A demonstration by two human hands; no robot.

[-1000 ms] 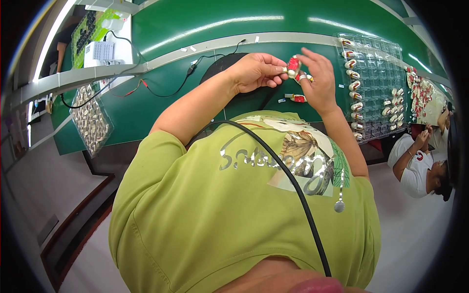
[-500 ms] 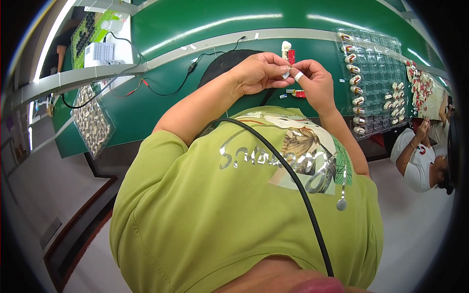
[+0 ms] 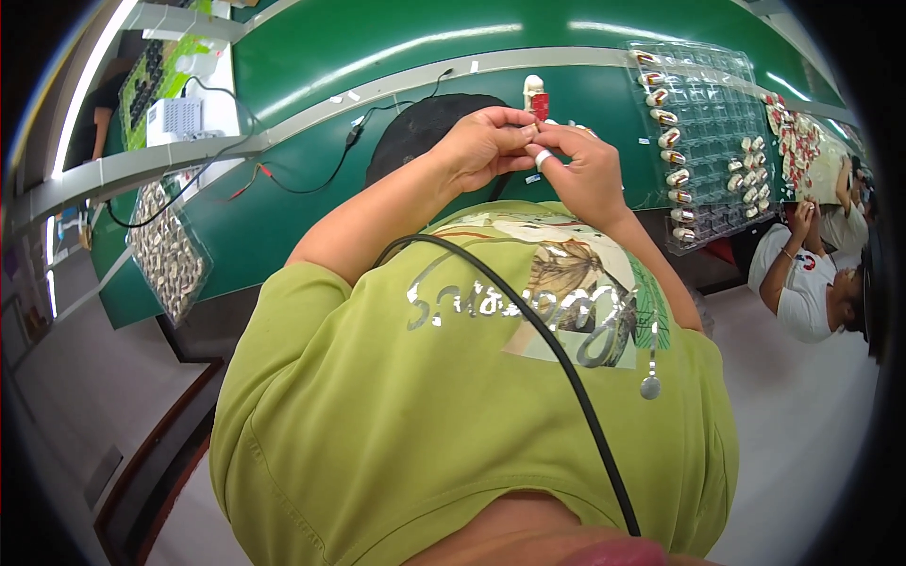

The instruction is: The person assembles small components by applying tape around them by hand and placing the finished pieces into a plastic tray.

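Observation:
Above the near edge of the green table [image 3: 311, 231], my left hand [image 3: 489, 149] and my right hand [image 3: 580, 172] meet fingertip to fingertip. Both are closed in a pinch. Whatever lies between the fingers is too small and too covered to name. A white band wraps my right thumb. Just beyond the fingertips lies a cream-white rounded piece [image 3: 533, 85] with a red flat part [image 3: 540, 106] against it. Behind my left hand is a dark mesh-like rounded object [image 3: 406, 135], partly hidden by that hand and forearm.
To the right, a see-through compartment tray [image 3: 698, 113] holds several cream pieces. Another filled tray [image 3: 168, 250] is at the left edge. A black cable [image 3: 316, 189] with red-tipped leads crosses the table. A white box [image 3: 175, 121] stands far left. A co-worker [image 3: 802, 283] sits at right.
The whole view has shifted slightly. My fingertips have drawn closer together, and the small whitish piece seen between them is now hidden. My right hand now covers the red piece near its wrist.

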